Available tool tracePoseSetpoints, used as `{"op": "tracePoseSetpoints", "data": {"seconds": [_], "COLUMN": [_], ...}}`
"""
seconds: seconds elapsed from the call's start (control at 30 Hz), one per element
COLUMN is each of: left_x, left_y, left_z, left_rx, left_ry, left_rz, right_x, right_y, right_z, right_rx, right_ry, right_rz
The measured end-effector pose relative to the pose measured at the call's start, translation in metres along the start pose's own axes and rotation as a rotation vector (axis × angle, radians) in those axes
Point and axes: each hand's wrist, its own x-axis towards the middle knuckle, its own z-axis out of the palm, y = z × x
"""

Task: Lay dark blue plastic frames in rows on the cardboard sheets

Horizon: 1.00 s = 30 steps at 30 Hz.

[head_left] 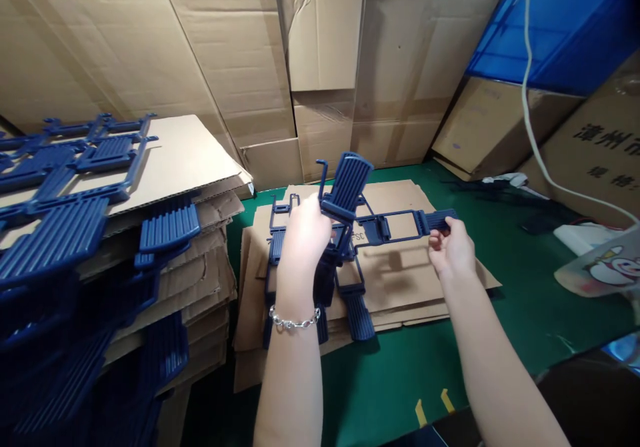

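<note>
My left hand [306, 237], with a silver chain bracelet at the wrist, is closed around dark blue plastic parts; an upright ribbed piece [350, 184] rises beside its fingers. Part of that grip is hidden behind the hand. To the right, my right hand [454, 250] pinches the ribbed end of a long dark blue plastic frame piece [400, 224], which stretches across toward the left hand, above the cardboard. More blue plastic pieces [357, 314] lie below, on the flat cardboard sheets [400, 280].
At left, a tall stack of cardboard sheets [200, 150] is layered with blue plastic parts [55, 234]. Cardboard boxes [225, 54] wall the back. A blue crate [560, 27], a white cable [527, 100] and a cup with a cartoon print [605, 264] are at right. The table [385, 380] is green.
</note>
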Motion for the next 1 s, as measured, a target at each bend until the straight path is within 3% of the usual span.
{"op": "tracePoseSetpoints", "data": {"seconds": [0.17,0.27,0.33,0.43,0.5,0.57,0.73,0.83,1.0], "left_x": [-0.01,-0.011,-0.009,-0.007,-0.006,-0.006,-0.006,-0.005,-0.004], "left_y": [-0.001,-0.003,-0.006,-0.013,-0.017,-0.021,-0.028,-0.027,-0.019], "left_z": [-0.019,-0.022,-0.021,-0.021,-0.022,-0.023,-0.026,-0.026,-0.024], "left_rx": [-0.048,-0.029,0.003,0.022,-0.01,-0.06,-0.056,-0.037,0.005], "left_ry": [0.048,0.049,0.042,0.052,0.055,0.05,0.039,0.032,0.026], "left_rz": [-0.095,-0.102,-0.096,-0.07,-0.061,-0.069,-0.084,-0.076,-0.066], "right_x": [-0.032,-0.057,-0.07,-0.081,-0.082,-0.082,-0.083,-0.087,-0.097], "right_y": [0.008,0.018,0.025,0.033,0.036,0.037,0.038,0.04,0.041], "right_z": [-0.04,-0.068,-0.084,-0.105,-0.117,-0.129,-0.15,-0.154,-0.147], "right_rx": [-0.026,-0.048,-0.144,-0.44,-0.671,-0.856,-1.237,-1.473,-1.611], "right_ry": [0.01,-0.043,-0.061,-0.093,-0.204,-0.341,-0.495,-0.46,-0.403], "right_rz": [-0.024,-0.159,-0.389,-0.857,-1.103,-1.22,-1.284,-1.215,-1.191]}}
